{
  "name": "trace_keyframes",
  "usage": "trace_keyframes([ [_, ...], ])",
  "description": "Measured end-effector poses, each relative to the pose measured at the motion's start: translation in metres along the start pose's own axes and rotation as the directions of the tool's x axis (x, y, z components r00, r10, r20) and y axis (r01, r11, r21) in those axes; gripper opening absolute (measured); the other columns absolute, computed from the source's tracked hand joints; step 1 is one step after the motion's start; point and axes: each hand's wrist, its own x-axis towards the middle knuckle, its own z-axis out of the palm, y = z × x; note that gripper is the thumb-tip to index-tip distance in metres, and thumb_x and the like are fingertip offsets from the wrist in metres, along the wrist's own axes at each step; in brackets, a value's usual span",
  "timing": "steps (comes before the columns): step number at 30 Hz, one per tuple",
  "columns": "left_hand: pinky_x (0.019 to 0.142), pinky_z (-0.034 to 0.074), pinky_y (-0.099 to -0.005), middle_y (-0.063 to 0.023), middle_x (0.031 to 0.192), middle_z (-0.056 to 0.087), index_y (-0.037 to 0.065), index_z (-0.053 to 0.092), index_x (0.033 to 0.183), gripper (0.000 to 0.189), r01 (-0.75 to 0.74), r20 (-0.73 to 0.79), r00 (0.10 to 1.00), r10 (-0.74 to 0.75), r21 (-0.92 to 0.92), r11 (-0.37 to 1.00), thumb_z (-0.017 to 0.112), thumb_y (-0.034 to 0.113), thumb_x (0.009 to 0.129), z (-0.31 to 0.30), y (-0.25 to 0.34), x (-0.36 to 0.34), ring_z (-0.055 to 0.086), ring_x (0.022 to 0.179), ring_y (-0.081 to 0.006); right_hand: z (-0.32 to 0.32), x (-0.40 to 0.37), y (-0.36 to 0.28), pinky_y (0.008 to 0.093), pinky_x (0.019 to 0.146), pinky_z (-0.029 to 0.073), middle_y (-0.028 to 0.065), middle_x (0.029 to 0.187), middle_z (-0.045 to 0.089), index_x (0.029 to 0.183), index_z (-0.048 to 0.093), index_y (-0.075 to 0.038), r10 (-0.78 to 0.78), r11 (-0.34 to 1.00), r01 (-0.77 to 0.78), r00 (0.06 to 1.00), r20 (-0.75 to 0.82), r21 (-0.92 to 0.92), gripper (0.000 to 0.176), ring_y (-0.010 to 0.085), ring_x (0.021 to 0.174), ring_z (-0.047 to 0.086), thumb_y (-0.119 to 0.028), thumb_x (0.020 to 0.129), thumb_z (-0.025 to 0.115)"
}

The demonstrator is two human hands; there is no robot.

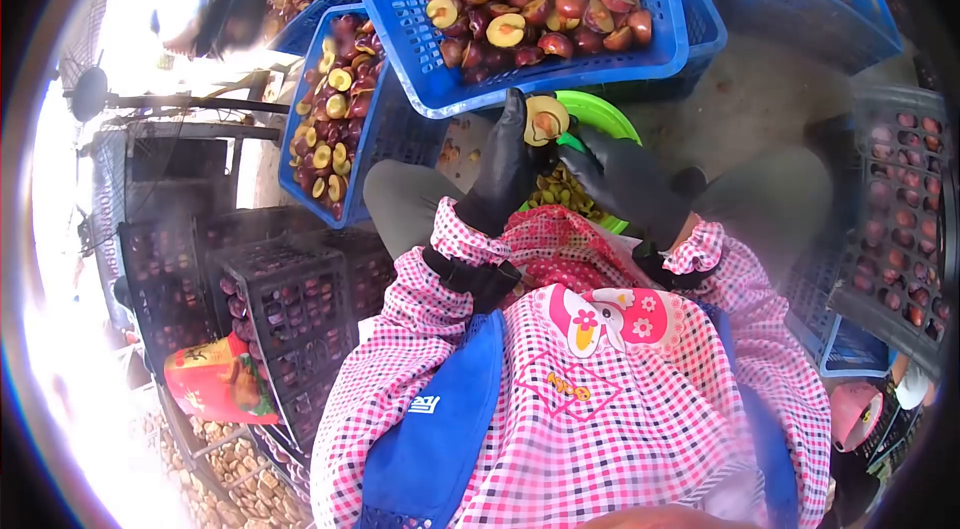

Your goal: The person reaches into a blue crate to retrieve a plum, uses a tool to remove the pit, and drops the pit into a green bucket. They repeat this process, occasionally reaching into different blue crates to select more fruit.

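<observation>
My left hand [505,169], in a black glove, holds a halved plum [546,119] with its yellow flesh and pit hollow facing me. My right hand [620,184], also in a black glove, closes in against the plum from the right; whether it holds a tool I cannot tell. Both hands are over a green bowl [600,114] with small yellow-brown pits in it. Just beyond the hands stands a blue crate [440,89] heaped with halved dark red plums.
A second blue crate [385,129] of halved plums stands at the left, another blue crate [830,29] at the far right. Black crates [290,299] of whole plums are stacked at the lower left and a black crate [900,219] at the right. An orange bag [215,379] lies low on the left.
</observation>
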Motion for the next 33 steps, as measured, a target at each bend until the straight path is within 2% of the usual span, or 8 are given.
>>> trace_keyframes([
  [10, 0.052, 0.044, -0.0227, -0.0063, 0.08, 0.063, 0.005, 0.061, 0.101, 0.069, -0.006, -0.038, 0.999, 0.016, 0.234, 0.972, 0.019, 0.061, 0.098, 0.01, 0.01, 0.002, 0.058, 0.064, -0.0118, -0.002, 0.003, 0.003, 0.047, 0.057, 0.043, 0.0203, 0.066, 0.061, 0.095, 0.061, -0.003, 0.05, 0.997, -0.053, 0.996, 0.076, 0.046, 0.033, 0.0373, 0.059, 0.059, -0.035, 0.092, 0.057],
  [15, 0.051, 0.044, -0.0223, -0.0065, 0.074, 0.063, 0.005, 0.06, 0.094, 0.071, -0.422, -0.056, 0.793, 0.606, 0.667, 0.614, 0.017, 0.06, 0.098, 0.028, -0.002, 0.001, 0.059, 0.059, -0.0138, 0.001, 0.003, -0.004, 0.0461, 0.055, 0.043, 0.02, 0.067, 0.061, 0.095, 0.061, -0.002, 0.022, 0.996, -0.024, 1.0, 0.02, 0.084, 0.032, 0.0367, 0.058, 0.06, -0.034, 0.092, 0.058],
  [22, 0.053, 0.046, -0.0227, -0.0063, 0.071, 0.064, 0.002, 0.064, 0.084, 0.076, -0.457, -0.05, 0.757, 0.652, 0.671, 0.583, 0.021, 0.064, 0.096, 0.028, 0.002, 0.011, 0.058, 0.056, -0.0142, 0.008, 0.004, 0.011, 0.0381, 0.046, 0.041, 0.0132, 0.056, 0.056, 0.092, 0.06, -0.003, -0.011, 0.93, -0.029, 0.994, 0.107, 0.367, 0.034, 0.0235, 0.043, 0.053, -0.036, 0.094, 0.054],
  [23, 0.055, 0.047, -0.0237, -0.0066, 0.071, 0.065, 0.001, 0.064, 0.082, 0.077, -0.428, -0.068, 0.831, 0.552, 0.556, 0.713, 0.022, 0.064, 0.096, 0.026, 0.007, 0.013, 0.059, 0.056, -0.0142, 0.004, 0.005, 0.012, 0.0381, 0.046, 0.041, 0.0132, 0.056, 0.056, 0.092, 0.06, -0.003, -0.01, 0.93, -0.03, 0.994, 0.107, 0.367, 0.034, 0.0235, 0.043, 0.053, -0.036, 0.094, 0.054],
  [25, 0.057, 0.049, -0.0247, -0.0069, 0.071, 0.065, 0.001, 0.065, 0.08, 0.078, -0.374, -0.066, 0.895, 0.441, 0.43, 0.822, 0.023, 0.064, 0.096, 0.025, 0.01, 0.018, 0.059, 0.057, -0.0143, -0.007, 0.005, 0.01, 0.0273, 0.036, 0.032, 0.0032, 0.049, 0.045, 0.084, 0.057, -0.006, 0.143, 0.373, -0.62, 0.773, 0.618, 0.69, 0.038, 0.0116, 0.035, 0.038, -0.04, 0.098, 0.047],
  [28, 0.061, 0.05, -0.0266, -0.0062, 0.069, 0.064, 0.0, 0.065, 0.078, 0.076, -0.318, -0.128, 0.921, 0.368, 0.299, 0.9, 0.025, 0.063, 0.096, 0.027, 0.005, 0.024, 0.06, 0.058, -0.0154, -0.013, 0.004, -0.002, 0.02, 0.033, 0.024, -0.0035, 0.049, 0.037, 0.08, 0.053, -0.009, -0.049, -0.037, -0.739, 0.673, 0.738, 0.672, 0.04, 0.0058, 0.033, 0.029, -0.042, 0.099, 0.042],
  [31, 0.069, 0.051, -0.0296, -0.0091, 0.082, 0.064, 0.001, 0.061, 0.096, 0.074, -0.016, -0.137, 0.99, -0.025, -0.291, 0.957, 0.032, 0.069, 0.091, 0.019, -0.018, 0.039, 0.062, 0.074, -0.0183, -0.011, 0.004, 0.0, 0.0214, 0.034, 0.027, -0.0021, 0.05, 0.041, 0.083, 0.054, -0.008, -0.044, 0.055, -0.707, 0.704, 0.709, 0.705, 0.04, 0.0067, 0.034, 0.032, -0.042, 0.099, 0.042],
  [33, 0.07, 0.051, -0.0301, -0.0099, 0.086, 0.064, 0.001, 0.06, 0.1, 0.074, -0.033, -0.097, 0.995, 0.006, -0.279, 0.96, 0.034, 0.07, 0.09, 0.01, -0.003, 0.044, 0.062, 0.077, -0.0188, -0.004, 0.002, 0.003, 0.0215, 0.034, 0.028, -0.0021, 0.051, 0.042, 0.083, 0.055, -0.007, -0.037, 0.271, -0.605, 0.77, 0.637, 0.748, 0.039, 0.0066, 0.035, 0.034, -0.041, 0.099, 0.042],
])
